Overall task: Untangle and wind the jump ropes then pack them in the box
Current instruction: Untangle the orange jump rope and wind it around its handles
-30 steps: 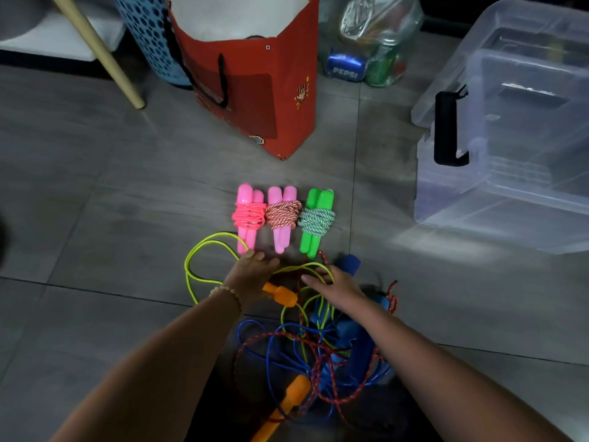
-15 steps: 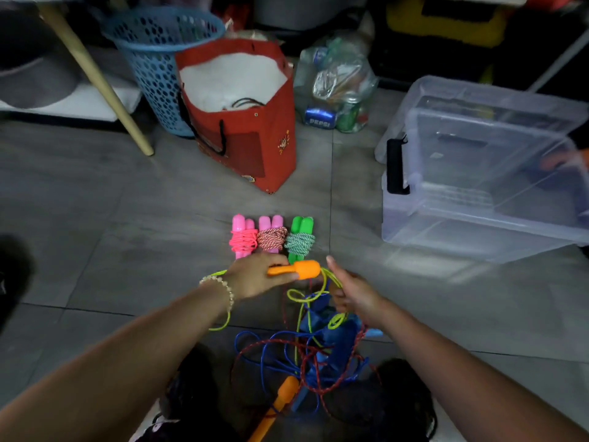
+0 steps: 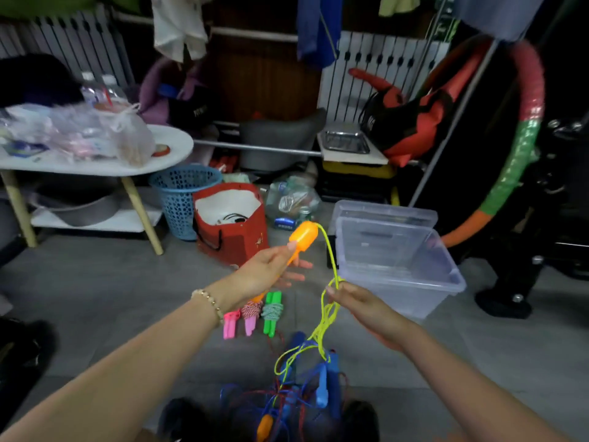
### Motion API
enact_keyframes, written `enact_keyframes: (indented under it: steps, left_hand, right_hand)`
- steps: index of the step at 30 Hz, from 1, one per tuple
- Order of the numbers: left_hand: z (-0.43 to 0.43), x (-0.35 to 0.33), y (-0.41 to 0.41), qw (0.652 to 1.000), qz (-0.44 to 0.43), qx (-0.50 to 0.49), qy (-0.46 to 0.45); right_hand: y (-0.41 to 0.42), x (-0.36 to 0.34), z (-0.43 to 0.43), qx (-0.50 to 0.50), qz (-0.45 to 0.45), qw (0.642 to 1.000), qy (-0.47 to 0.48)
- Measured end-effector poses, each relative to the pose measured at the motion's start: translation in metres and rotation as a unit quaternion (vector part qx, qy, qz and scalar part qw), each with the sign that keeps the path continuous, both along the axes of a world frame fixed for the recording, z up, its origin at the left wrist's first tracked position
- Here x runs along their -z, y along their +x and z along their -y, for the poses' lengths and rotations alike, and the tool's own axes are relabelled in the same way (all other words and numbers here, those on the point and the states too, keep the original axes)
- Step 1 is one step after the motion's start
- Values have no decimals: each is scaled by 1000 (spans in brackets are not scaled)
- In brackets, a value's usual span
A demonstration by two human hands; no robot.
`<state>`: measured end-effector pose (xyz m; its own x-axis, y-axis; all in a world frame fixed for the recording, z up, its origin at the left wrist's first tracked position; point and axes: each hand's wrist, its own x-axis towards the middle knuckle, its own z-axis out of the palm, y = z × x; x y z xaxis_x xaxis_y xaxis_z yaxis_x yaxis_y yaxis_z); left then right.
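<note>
At the far left a white table [image 3: 95, 169] carries plastic bags [image 3: 127, 140]. Just right of its leg stands a blue basket [image 3: 183, 194], then an open red bag [image 3: 234, 240] with a sack of bottles and cans [image 3: 293, 202] behind it. The left hand [image 3: 264, 275] is raised in front of the red bag, its thumb pressed on an orange handle [image 3: 302, 237] and the other fingers spread loosely beneath. Its wrist hides part of three wound ropes [image 3: 271, 311] lying side by side on the floor. A yellow cord [image 3: 331, 260] drops from the handle to the right hand [image 3: 363, 306], which pinches it between thumb and forefinger. From there the cord runs down into a tangle [image 3: 306, 384] of blue and red rope near the bottom edge, where a second orange handle [image 3: 264, 424] lies. Right of the hands sits the clear box [image 3: 414, 295], open, and past it leans a striped hoop [image 3: 526, 138]. The floor [image 3: 95, 298] is grey tile. The room is dim and cluttered, with clothes [image 3: 178, 23] hanging along the back.
</note>
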<state>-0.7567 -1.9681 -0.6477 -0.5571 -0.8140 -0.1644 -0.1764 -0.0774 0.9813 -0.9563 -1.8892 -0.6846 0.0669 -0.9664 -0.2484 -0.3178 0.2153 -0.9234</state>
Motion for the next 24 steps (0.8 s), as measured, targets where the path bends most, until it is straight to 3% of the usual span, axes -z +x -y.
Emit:
enact_keyframes:
  steps: [3, 5, 9, 12, 15, 17, 21, 24]
  left_hand:
    - [-21, -32, -13, 994, -77, -78, 21]
    - [-35, -31, -19, 994, -58, -88, 1]
    - [-78, -9, -34, 999, 7, 12, -53]
    - [-98, -4, -46, 997, -64, 31, 10]
    - [-99, -17, -49, 984, -160, -23, 71]
    - [-93, -33, -46, 972, -216, -64, 74]
    - [-72, -63, -41, 955, -266, -132, 26]
    - [-63, -59, -31, 969, -192, -154, -20]
  right_hand:
    - [-5, -24, -24, 12, -10, 1000, -21]
    - [-8, -37, -33, 38, 29, 999, -21]
    - [-2, -82, -42, 92, 118, 985, -81]
    - [-2, -115, -40, 139, 164, 966, -147]
    - [-7, -122, -38, 180, 159, 958, -155]
    - [-6, -111, -41, 153, 150, 971, -109]
    - [13, -75, -60, -55, 90, 994, -3]
    - [21, -76, -62, -52, 111, 992, -20]
